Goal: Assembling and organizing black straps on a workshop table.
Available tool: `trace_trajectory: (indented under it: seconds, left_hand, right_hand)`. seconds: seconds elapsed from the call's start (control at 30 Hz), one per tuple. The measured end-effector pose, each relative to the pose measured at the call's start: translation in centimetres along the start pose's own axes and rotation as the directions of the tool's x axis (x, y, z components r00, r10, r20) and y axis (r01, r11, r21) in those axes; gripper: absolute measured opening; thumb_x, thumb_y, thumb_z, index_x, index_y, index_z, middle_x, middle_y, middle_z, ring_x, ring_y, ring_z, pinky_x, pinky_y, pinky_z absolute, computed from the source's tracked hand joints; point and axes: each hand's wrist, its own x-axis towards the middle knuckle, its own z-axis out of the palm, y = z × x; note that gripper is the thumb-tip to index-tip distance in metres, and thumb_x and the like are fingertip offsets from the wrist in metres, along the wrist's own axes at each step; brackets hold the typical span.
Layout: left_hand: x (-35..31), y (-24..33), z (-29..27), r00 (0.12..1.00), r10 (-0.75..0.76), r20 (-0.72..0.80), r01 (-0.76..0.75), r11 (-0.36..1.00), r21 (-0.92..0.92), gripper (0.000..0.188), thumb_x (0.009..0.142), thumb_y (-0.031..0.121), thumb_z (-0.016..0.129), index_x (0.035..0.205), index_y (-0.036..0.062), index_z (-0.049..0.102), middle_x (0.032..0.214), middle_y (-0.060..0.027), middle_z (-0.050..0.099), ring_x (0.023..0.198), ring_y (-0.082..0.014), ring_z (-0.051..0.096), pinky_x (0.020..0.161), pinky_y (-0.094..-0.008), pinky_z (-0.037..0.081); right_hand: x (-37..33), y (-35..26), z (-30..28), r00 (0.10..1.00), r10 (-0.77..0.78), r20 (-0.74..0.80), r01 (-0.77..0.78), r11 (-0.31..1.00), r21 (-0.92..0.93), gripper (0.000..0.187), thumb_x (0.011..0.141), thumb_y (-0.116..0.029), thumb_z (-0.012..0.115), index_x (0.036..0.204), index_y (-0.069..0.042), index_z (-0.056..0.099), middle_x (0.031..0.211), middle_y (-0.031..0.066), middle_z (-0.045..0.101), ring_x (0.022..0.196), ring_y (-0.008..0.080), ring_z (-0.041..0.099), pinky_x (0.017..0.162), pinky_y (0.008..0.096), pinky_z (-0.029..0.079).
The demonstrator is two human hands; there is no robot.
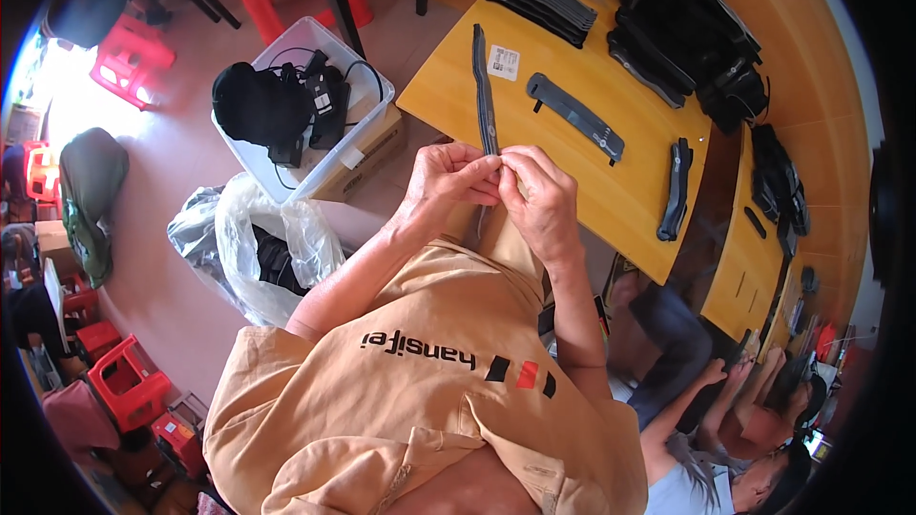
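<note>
Strap (485,100) pinched between both hands (448,175) (541,193), probably for steady control of its near end, extending over the desk (611,198).

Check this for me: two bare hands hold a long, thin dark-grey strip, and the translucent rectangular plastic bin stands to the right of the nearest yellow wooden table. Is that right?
Not quite: the translucent plastic bin stands to the left of the yellow wooden table, as the head view shows. The left hand and right hand do hold the dark-grey strip.
</note>
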Motion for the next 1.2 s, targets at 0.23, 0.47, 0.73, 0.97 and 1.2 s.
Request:
trace_trajectory:
  seconds: [0.23,0.47,0.73,0.97,1.2]
  left_hand:
    - [0.3,-0.2,-1.0,0.999,0.02,0.032,-0.022,0.998,0.051,0.016,0.085,0.013,0.061,0.085,-0.0037,0.062,0.077,-0.0086,0.065,0.068,-0.0133,0.064,0.064,-0.0236,0.055]
    - [0.8,-0.6,-0.9,0.999,0.004,-0.036,-0.004,1.0,0.013,0.012,0.081,0.005,0.059,0.08,-0.0067,0.06,0.073,-0.0111,0.063,0.064,-0.0164,0.065,0.061,-0.0267,0.057]
    - [0.8,-0.9,-0.6,0.999,0.014,-0.051,-0.011,0.998,0.058,0.013,0.08,0.006,0.055,0.077,-0.0071,0.058,0.071,-0.0111,0.063,0.062,-0.016,0.064,0.058,-0.0268,0.056]
    - [0.7,-0.7,-0.5,0.998,0.002,-0.065,0.002,0.997,0.073,0.013,0.08,0.005,0.054,0.076,-0.0072,0.057,0.07,-0.0119,0.063,0.061,-0.0164,0.064,0.058,-0.0268,0.056]
    - [1.0,-1.1,-0.5,0.996,0.016,-0.092,-0.007,0.995,0.097,0.014,0.078,0.005,0.053,0.077,-0.0083,0.056,0.07,-0.0126,0.062,0.059,-0.0164,0.064,0.056,-0.0269,0.056]
  right_hand:
    - [0.1,0.4,0.7,1.0,-0.006,0.017,0.005,0.999,0.032,0.011,0.074,0.005,0.06,0.084,0.0,0.058,0.082,0.0112,0.06,0.071,0.0285,0.061,0.06,0.0351,0.05]
    - [-0.2,0.5,1.3,0.997,-0.024,0.067,0.027,0.999,-0.046,0.015,0.073,0.004,0.061,0.087,0.0,0.057,0.086,0.0107,0.059,0.076,0.0275,0.061,0.064,0.0352,0.051]
    - [-0.6,0.6,1.6,0.997,-0.028,0.071,0.034,0.996,-0.079,0.015,0.073,0.004,0.06,0.085,-0.001,0.054,0.084,0.0108,0.056,0.078,0.0275,0.059,0.065,0.0361,0.05]
    - [-0.8,0.7,1.7,0.998,-0.035,0.044,0.036,0.999,-0.032,0.014,0.075,0.008,0.058,0.085,0.0,0.054,0.082,0.0126,0.057,0.072,0.0307,0.059,0.061,0.0369,0.048]
    - [-0.9,0.6,2.3,0.998,-0.055,0.015,0.056,0.996,-0.069,0.013,0.076,0.008,0.057,0.084,0.0,0.052,0.081,0.0131,0.056,0.074,0.0315,0.058,0.062,0.0377,0.048]
